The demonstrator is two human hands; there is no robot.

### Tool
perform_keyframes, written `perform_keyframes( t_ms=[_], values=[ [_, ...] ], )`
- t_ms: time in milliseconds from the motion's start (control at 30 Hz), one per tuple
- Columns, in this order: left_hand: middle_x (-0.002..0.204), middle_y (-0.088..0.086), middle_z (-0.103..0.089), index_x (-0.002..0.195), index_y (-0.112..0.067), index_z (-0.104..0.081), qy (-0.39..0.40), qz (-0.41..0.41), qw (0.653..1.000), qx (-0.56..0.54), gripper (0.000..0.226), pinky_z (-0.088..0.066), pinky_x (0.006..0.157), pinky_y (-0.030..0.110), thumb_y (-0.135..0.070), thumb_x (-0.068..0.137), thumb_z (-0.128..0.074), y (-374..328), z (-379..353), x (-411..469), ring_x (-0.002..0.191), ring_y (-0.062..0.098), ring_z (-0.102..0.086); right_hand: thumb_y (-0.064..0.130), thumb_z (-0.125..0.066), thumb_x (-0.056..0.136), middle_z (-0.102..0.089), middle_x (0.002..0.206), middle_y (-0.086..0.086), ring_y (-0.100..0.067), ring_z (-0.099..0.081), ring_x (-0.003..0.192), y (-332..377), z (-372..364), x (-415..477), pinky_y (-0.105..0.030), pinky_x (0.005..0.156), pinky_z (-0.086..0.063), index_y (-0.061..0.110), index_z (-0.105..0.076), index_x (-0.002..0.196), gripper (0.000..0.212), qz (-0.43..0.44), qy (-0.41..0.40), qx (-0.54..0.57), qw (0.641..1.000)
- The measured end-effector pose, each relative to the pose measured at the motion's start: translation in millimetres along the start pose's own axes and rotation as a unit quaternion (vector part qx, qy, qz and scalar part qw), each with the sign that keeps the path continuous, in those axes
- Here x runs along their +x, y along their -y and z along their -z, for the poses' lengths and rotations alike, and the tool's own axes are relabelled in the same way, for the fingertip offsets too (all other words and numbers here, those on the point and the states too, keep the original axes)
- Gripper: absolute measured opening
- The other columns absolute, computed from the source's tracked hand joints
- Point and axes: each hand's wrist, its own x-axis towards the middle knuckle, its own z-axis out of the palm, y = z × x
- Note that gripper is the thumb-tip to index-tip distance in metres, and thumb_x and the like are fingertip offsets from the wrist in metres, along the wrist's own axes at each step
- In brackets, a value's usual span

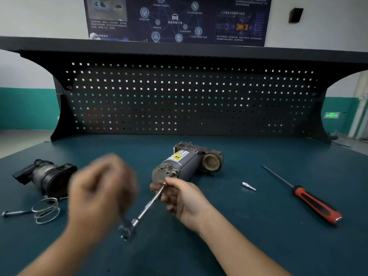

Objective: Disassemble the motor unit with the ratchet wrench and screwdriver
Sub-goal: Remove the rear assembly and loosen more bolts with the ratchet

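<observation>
Your left hand [99, 188] is motion-blurred above the ratchet wrench [127, 230]; grip can't be told. Your right hand [179, 198] pinches the wrench's shaft [153, 200] just below the end cap of the motor unit [179, 166], which lies mid-bench on the green mat [239, 246]. Screwdriver [314, 204] well right. Removed housing [45, 176] and wire ring [47, 210] left.

motor unit [185, 164] mid-bench, screwdriver [310, 200] right, detached housing [45, 176] left

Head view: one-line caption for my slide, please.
Right hand steadies the ratchet wrench against the motor unit; blurred left hand grips its handle; screwdriver lies aside.
</observation>
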Motion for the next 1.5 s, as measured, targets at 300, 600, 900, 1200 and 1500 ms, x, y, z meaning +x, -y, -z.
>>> perform_keyframes(
  t_ms=[300,600,900,1200,1500],
  values=[
    [0.035,-0.006,-0.026,0.057,-0.024,-0.032,-0.35,0.353,0.812,-0.305,0.037,-0.02,0.034,0.014,-0.031,0.092,-0.041,44,49,35,0.027,0.007,-0.024,0.018,-0.048,0.095,-0.068,0.057,0.008,0.0,-0.05,0.036,-1,-3,0,-0.01,0.035,-0.03,0.007,-0.062,0.092,0.017,0.02,0.012,0.016,1.0],
    [0.041,-0.013,-0.042,0.056,-0.025,-0.05,0.113,-0.022,0.992,-0.055,0.018,-0.023,0.037,0.013,-0.027,0.072,-0.059,5,15,3,0.029,0.005,-0.032,0.016,-0.055,0.092,-0.065,0.049,0.007,-0.004,-0.036,0.033,-3,-1,-2,-0.011,0.035,-0.028,0.008,-0.06,0.075,0.02,0.096,-0.042,-0.104,0.989],
    [0.038,-0.014,-0.036,0.052,-0.026,-0.047,-0.069,0.053,0.993,-0.075,0.026,-0.018,0.039,0.012,-0.022,0.078,-0.048,-3,6,-3,0.03,0.003,-0.028,0.014,-0.037,0.098,-0.07,0.063,0.003,-0.005,-0.047,0.037,-4,-7,-1,-0.015,0.036,-0.028,0.013,-0.052,0.087,0.019,0.066,-0.017,-0.022,0.997],
    [0.035,-0.01,-0.031,0.054,-0.023,-0.041,-0.132,0.134,0.966,-0.179,0.031,-0.018,0.035,0.014,-0.03,0.083,-0.05,-3,3,26,0.029,0.002,-0.023,0.016,-0.039,0.098,-0.066,0.054,0.003,-0.002,-0.046,0.037,-4,-4,0,-0.013,0.037,-0.027,0.013,-0.053,0.078,0.025,0.061,-0.005,-0.013,0.998],
    [0.055,-0.008,-0.043,0.07,-0.026,-0.045,0.266,-0.179,0.934,0.156,0.025,-0.032,0.045,0.014,-0.031,0.095,-0.045,-1,-5,-18,0.042,0.013,-0.042,0.035,-0.047,0.095,-0.069,0.06,0.005,-0.002,-0.047,0.043,-7,-2,5,-0.015,0.04,-0.029,0.016,-0.057,0.079,0.027,0.044,-0.045,-0.091,0.994]
  ],
)
